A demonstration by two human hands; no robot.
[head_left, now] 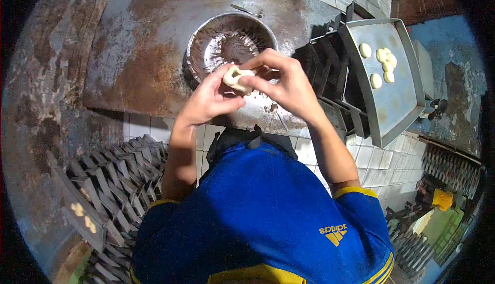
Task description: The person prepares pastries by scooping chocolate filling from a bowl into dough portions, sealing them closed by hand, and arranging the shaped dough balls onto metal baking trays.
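Note:
A pale piece of dough (pixel 233 77), cupped with a hollow in it, is held between both my hands above the near rim of a metal bowl (pixel 271 32). My left hand (pixel 209 98) grips it from the left side, fingers curled around it. My right hand (pixel 281 80) pinches its edge from the right with thumb and fingers. Inside the bowl, a dark brown chocolate-like filling (pixel 240 49) coats the walls and bottom. Whether any filling is inside the dough cannot be made out.
The bowl stands on a worn metal table (pixel 139 52). A metal tray (pixel 397 98) with several dough pieces (pixel 376 81) rests on stacked trays at the right. More stacked trays (pixel 124 175) stand at lower left. A utensil (pixel 245 10) lies behind the bowl.

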